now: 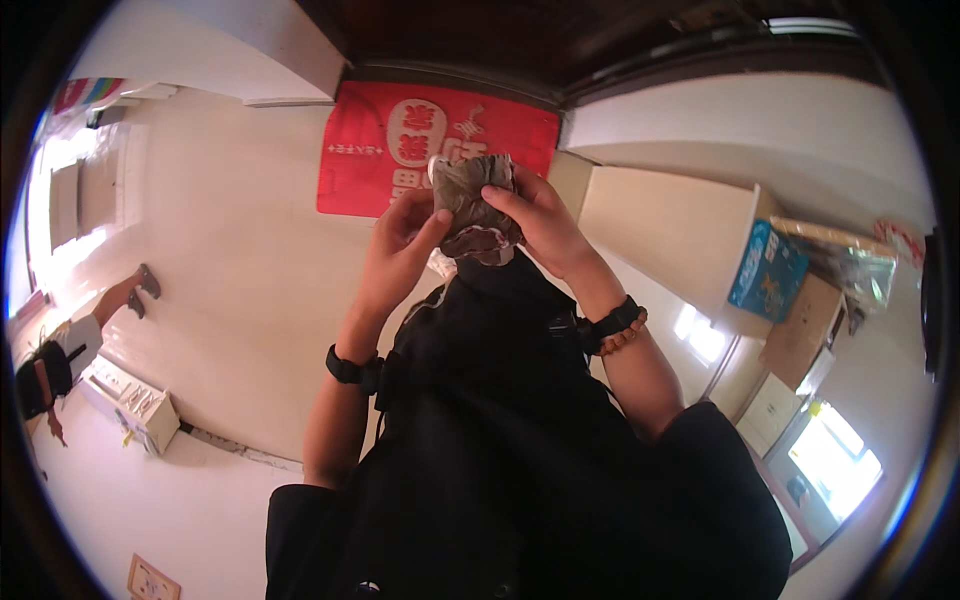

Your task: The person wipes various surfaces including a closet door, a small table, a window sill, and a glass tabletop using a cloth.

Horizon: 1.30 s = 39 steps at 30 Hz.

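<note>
Both hands are raised in front of my black shirt, over a red doormat [352, 142] that bears pale writing. Between them is a crumpled grey-brown pouch or folded piece of thin material [466, 193], with ragged whitish and dark red edges along its lower side. My left hand [401, 244] holds its left edge, the thumb in front and the fingers curled behind. On the right side my right hand [544, 225] grips it, thumb pressed on the front face. Whether anything lies inside the crumpled piece cannot be seen.
A dark door [457, 37] stands beyond the mat. To the right is a pale cabinet [664, 225], with a blue box [769, 270] and a brown carton [802, 330] beside it. Far left, a person [56, 360] is near a white cabinet [135, 405].
</note>
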{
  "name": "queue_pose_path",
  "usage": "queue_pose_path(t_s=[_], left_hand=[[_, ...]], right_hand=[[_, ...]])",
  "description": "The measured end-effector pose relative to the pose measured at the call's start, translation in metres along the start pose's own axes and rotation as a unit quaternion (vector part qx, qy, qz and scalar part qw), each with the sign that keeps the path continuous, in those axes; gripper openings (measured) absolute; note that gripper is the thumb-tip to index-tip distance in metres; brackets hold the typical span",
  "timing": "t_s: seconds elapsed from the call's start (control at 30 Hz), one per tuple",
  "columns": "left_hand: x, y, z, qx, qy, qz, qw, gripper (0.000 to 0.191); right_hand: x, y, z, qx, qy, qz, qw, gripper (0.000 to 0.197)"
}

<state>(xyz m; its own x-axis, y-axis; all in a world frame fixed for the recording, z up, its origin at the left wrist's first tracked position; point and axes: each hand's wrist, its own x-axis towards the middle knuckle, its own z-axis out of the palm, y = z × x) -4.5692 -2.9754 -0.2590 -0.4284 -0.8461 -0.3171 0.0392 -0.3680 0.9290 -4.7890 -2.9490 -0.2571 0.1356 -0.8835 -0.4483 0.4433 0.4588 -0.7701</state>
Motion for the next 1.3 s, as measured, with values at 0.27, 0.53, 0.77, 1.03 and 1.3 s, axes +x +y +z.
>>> queue_pose_path(t_s=[0.27,0.53,0.77,1.03,1.3], left_hand=[[0.065,0.061,-0.056,0.039,0.080,-0.026,0.996,0.020],[0.120,0.162,-0.132,0.039,0.075,0.021,0.996,0.014],[0.141,0.261,-0.288,0.007,0.035,0.203,0.979,0.032],[0.112,0.378,-0.530,0.069,-0.004,0.303,0.950,0.057],[0.126,0.390,-0.686,0.043,0.007,0.253,0.966,0.046]], right_hand=[[0.121,-0.045,0.033,-0.096,-0.105,-0.016,0.990,0.038],[0.186,-0.128,0.111,-0.130,-0.194,-0.027,0.972,0.050],[0.255,-0.176,0.302,-0.150,-0.233,-0.152,0.949,0.047],[0.333,-0.213,0.534,0.003,-0.093,-0.379,0.921,0.029],[0.423,-0.167,0.669,-0.245,-0.153,-0.157,0.944,0.033]])
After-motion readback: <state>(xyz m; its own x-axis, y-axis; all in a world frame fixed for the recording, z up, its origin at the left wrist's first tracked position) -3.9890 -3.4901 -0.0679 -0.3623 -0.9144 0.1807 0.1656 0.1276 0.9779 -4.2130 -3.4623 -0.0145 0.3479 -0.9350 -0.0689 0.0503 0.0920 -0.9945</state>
